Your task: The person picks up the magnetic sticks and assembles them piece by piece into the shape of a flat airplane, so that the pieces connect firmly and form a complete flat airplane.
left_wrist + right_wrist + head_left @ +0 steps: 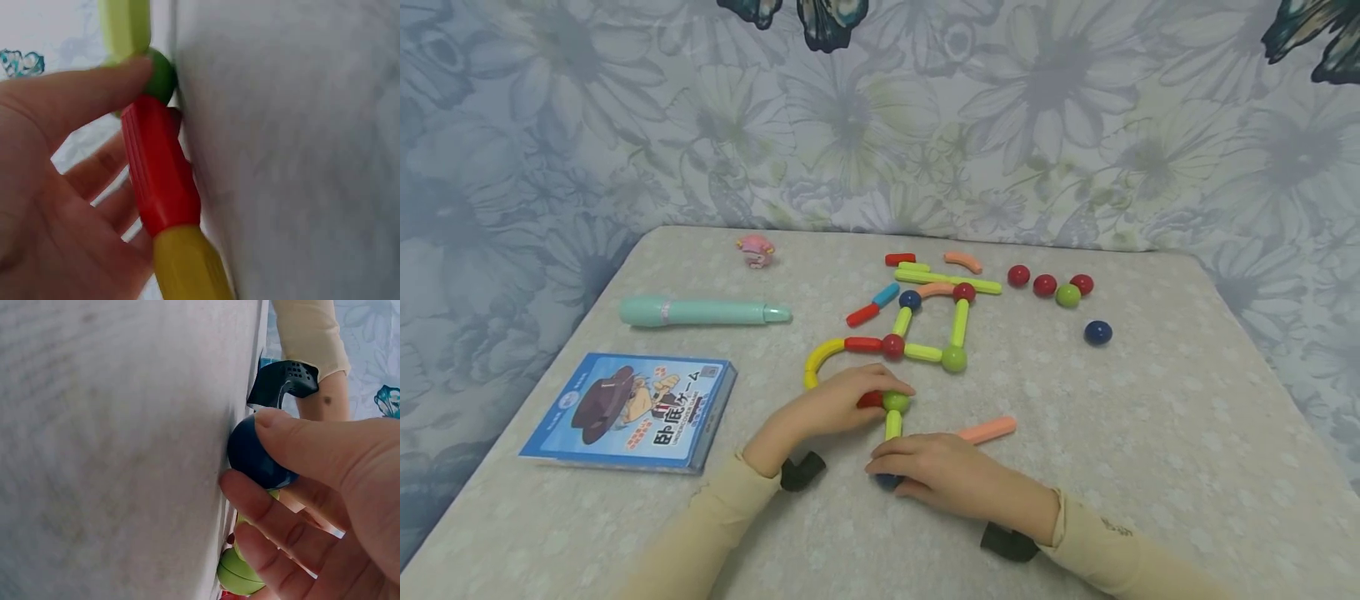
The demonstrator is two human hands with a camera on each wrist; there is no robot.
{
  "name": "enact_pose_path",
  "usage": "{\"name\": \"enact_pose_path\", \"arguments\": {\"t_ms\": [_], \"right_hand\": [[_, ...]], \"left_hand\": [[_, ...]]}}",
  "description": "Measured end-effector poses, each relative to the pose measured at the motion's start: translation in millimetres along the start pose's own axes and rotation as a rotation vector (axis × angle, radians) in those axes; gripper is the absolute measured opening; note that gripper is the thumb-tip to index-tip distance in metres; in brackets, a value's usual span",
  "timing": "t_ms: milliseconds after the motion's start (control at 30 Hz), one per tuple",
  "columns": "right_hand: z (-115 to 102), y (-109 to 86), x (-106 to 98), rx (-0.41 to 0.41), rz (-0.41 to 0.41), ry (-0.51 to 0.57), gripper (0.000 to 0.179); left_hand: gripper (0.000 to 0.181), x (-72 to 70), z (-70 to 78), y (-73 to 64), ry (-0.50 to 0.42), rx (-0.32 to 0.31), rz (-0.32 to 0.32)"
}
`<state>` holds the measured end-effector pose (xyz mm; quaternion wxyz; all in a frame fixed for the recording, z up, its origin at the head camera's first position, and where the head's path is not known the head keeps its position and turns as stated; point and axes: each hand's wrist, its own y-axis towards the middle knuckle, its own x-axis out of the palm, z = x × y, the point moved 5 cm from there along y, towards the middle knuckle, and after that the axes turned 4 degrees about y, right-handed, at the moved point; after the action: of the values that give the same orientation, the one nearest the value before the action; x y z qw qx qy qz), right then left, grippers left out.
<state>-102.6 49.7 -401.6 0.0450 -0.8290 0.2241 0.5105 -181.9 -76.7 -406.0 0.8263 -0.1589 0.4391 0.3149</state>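
My left hand (842, 398) pinches a green ball (165, 76) between thumb and fingers. Joined to that ball are a red stick (159, 165), which leads to a yellow curved piece (815, 362), and a short lime stick (892, 425). At the lime stick's near end, my right hand (951, 477) holds a dark blue ball (255, 453), thumb on one side and fingers on the other. Farther out, the same chain runs through another red stick (863, 344) to a red ball (892, 347) and a four-cornered frame of sticks and balls. Beside the right hand lies an orange stick (988, 430).
Loose sticks, among them a long lime one (977, 286), lie behind the frame. Several loose balls, including a blue one (1098, 333), sit at the right. To the left are a blue box (625, 412), a mint tube (718, 312) and a pink figurine (756, 250).
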Motion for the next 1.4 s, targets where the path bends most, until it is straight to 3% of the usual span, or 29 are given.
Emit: {"name": "enact_pose_path", "arguments": {"t_ms": [133,367,467,567,700,800,933,1067,1133,1233,1400], "right_hand": [[0,1.1,0,0.004,-0.008,0.016,0.035],[5,-1.1,-2,0.048,-0.045,0.081,0.037],[11,-3.6,-15,0.076,-0.066,0.197,0.037],[25,-5.9,-44,0.109,-0.028,0.327,0.037],[61,-2.3,-94,0.148,0.148,0.376,0.031],[101,2.7,-123,0.25,0.286,0.37,0.026],[157,4.3,-142,0.445,0.405,0.424,0.027],[201,5.1,-148,0.603,0.495,0.526,0.033],[217,9.5,-150,0.676,0.516,0.548,0.034],[233,22.5,-151,0.77,0.484,0.531,0.037],[253,44.7,-157,0.851,0.449,0.437,0.034]], "left_hand": [[0.035,2.1,-3.4,1.1,-0.015,-0.023,0.014],[0.036,2.4,-3.3,2.0,-0.044,-0.011,0.024],[0.037,3.8,-4.8,2.2,-0.072,-0.02,0.012],[0.038,4.6,-6.2,2.3,-0.085,-0.02,0.004],[0.039,4.5,-8.2,1.8,-0.086,-0.014,0.005],[0.039,4.2,-9.5,1.1,-0.098,-0.016,0.004],[0.04,4.4,-9.7,1.1,-0.111,-0.014,0.001],[0.041,4.6,-8.9,2.0,-0.11,-0.022,0.0],[0.041,4.9,-9.1,2.1,-0.113,-0.033,-0.002],[0.041,5.6,-9.4,2.0,-0.12,-0.046,-0.005],[0.041,7.0,-11.6,2.3,-0.119,-0.051,-0.001]]}}
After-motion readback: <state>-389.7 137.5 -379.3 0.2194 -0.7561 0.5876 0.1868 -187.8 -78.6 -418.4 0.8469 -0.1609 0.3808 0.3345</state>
